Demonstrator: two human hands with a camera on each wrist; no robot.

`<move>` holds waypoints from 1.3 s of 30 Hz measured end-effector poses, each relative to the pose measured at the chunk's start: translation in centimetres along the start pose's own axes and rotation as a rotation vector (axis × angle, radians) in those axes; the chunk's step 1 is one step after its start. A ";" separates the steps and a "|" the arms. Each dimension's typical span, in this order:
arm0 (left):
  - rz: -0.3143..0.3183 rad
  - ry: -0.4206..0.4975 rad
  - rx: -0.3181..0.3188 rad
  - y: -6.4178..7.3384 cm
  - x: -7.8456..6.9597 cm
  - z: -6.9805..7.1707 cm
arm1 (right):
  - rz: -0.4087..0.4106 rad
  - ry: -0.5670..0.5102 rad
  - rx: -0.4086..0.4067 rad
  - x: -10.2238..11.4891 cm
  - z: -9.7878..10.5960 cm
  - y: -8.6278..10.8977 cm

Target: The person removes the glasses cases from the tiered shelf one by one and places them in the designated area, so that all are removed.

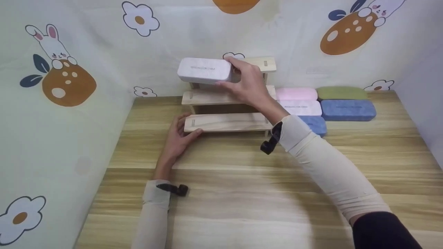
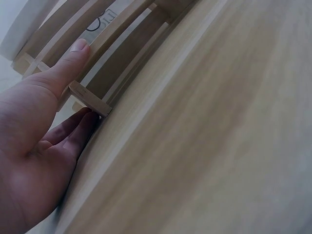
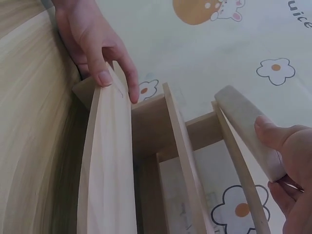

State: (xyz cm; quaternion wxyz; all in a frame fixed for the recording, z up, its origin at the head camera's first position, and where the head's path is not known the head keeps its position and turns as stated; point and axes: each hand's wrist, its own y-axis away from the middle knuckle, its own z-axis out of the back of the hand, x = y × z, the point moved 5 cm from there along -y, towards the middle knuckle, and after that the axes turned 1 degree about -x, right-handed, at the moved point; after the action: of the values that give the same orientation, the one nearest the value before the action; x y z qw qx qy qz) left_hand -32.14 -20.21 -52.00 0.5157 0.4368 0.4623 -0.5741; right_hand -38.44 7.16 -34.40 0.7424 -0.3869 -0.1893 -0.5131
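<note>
My right hand (image 1: 247, 81) pinches the right end of a pale grey-white glasses case (image 1: 204, 69) at the top tier of a three-step wooden rack (image 1: 228, 122). In the right wrist view the case (image 3: 248, 129) is tilted, close to the top board's edge, with the thumb on its face. My left hand (image 1: 176, 138) grips the left end of the rack's lowest board. The left wrist view shows that thumb (image 2: 73, 63) along the board's front edge and the other fingers behind the side support (image 2: 90, 99). The case hides the left part of the top board.
Right of the rack, several more glasses cases lie close together: a pink one (image 1: 297, 93), a green one (image 1: 342, 93), a white one (image 1: 303, 108), a blue one (image 1: 347, 110) and another blue one (image 1: 316, 125) partly behind my right forearm. A patterned wall covering (image 1: 193, 31) stands behind.
</note>
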 end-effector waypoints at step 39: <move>0.013 -0.004 0.007 0.0 0.0 0.0 | -0.039 -0.389 -0.156 -8.9 8.5 9.2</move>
State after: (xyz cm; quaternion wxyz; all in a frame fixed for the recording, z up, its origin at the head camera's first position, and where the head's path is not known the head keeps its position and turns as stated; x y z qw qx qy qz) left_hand -32.13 -20.24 -51.99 0.5189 0.4404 0.4562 -0.5733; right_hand -32.69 20.76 -38.56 0.6496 -0.5311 -0.2963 -0.4563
